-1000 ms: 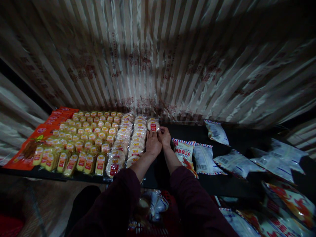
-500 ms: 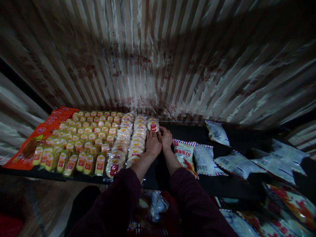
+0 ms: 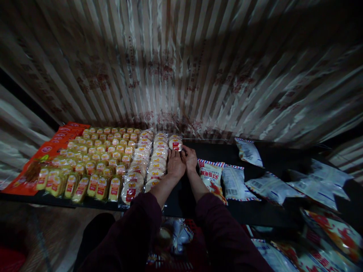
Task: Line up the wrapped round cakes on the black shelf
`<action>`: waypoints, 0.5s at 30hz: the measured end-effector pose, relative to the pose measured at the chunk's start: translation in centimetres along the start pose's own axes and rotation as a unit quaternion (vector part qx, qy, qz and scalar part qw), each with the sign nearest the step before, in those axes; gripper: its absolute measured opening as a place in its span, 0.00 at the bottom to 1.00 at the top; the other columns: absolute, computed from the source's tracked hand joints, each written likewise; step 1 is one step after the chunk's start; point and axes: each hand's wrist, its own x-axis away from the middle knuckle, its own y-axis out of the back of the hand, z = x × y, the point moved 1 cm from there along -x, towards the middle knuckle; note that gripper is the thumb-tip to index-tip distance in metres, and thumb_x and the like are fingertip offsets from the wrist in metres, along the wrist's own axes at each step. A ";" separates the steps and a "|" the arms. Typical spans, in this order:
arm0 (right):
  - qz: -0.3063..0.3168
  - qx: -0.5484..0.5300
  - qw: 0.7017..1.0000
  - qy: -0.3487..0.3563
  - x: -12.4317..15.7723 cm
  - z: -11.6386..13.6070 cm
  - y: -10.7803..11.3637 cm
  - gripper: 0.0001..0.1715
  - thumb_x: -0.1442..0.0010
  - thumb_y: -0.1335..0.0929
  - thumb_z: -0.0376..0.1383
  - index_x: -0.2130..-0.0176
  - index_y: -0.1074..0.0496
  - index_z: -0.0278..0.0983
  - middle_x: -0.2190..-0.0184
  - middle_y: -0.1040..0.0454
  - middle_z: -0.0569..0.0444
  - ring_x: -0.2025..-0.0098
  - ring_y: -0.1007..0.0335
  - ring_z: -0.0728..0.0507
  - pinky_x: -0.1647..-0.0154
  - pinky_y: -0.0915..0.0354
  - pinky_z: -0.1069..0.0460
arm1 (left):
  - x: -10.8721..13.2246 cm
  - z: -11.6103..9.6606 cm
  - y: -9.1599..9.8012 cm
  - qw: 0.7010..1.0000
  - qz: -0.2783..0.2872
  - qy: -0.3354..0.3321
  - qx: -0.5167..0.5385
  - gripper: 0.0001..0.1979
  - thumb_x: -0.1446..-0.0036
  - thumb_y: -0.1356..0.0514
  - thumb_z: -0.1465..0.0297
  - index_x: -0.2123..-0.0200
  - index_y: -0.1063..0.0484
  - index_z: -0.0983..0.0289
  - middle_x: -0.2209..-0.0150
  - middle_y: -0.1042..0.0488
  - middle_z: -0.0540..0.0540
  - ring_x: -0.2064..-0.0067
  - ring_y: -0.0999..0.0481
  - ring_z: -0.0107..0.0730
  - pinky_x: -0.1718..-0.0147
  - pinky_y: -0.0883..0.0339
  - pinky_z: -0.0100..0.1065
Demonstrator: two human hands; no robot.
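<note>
A round pale cake in a clear wrapper with a red label (image 3: 175, 143) lies at the back of the black table, beginning a column right of the others. My left hand (image 3: 176, 165) has its fingertips on the near edge of that packet. Close against it, my right hand (image 3: 190, 158) curls its fingers at the packet's lower right edge; the dark light partly hides the fingertips. Just left of my hands run two columns of the same wrapped round cakes (image 3: 157, 160). Farther left stand rows of small oblong yellow wrapped cakes (image 3: 91, 166).
Orange bags (image 3: 47, 149) line the left end of the black table (image 3: 181, 196). White-and-red snack bags (image 3: 211, 176) and other pale bags (image 3: 270, 187) lie to the right. Below the near edge is a red basket (image 3: 170, 264) holding packets. A striped curtain (image 3: 176, 75) hangs behind.
My hands stay at the same round cake packet with barely any movement. The whole view has shifted very slightly.
</note>
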 end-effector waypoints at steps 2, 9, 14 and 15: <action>0.007 0.003 1.000 0.000 0.0 -0.1 -0.1 0.21 0.47 0.37 0.33 0.55 0.24 0.39 0.61 0.29 0.48 0.61 0.34 0.43 0.53 0.35 0.47 | -0.1 0.1 0.1 1.000 0.014 0.005 0.001 0.22 0.37 0.54 0.69 0.44 0.35 0.72 0.40 0.36 0.67 0.35 0.44 0.45 0.37 0.48 0.46; 0.003 -0.019 1.000 0.011 -0.2 -0.5 -0.2 0.21 0.47 0.37 0.33 0.56 0.23 0.40 0.62 0.29 0.49 0.62 0.34 0.43 0.54 0.35 0.47 | -0.1 -0.3 0.5 1.000 0.022 0.014 0.008 0.22 0.38 0.54 0.70 0.43 0.37 0.73 0.39 0.38 0.67 0.34 0.47 0.44 0.36 0.50 0.44; -0.014 -0.035 0.999 0.017 0.4 -0.7 -0.1 0.20 0.47 0.37 0.33 0.57 0.23 0.40 0.62 0.30 0.50 0.62 0.34 0.44 0.54 0.35 0.48 | 0.4 -0.7 1.0 0.999 0.031 0.021 0.010 0.23 0.38 0.54 0.71 0.43 0.37 0.74 0.38 0.39 0.68 0.34 0.47 0.45 0.36 0.51 0.45; -0.017 -0.035 0.999 0.015 0.5 -0.6 -0.1 0.19 0.47 0.37 0.33 0.58 0.23 0.40 0.62 0.30 0.50 0.62 0.34 0.44 0.54 0.35 0.48 | 0.4 -0.7 1.1 0.999 0.034 0.021 0.011 0.23 0.38 0.54 0.71 0.42 0.37 0.74 0.38 0.39 0.68 0.34 0.47 0.45 0.36 0.51 0.45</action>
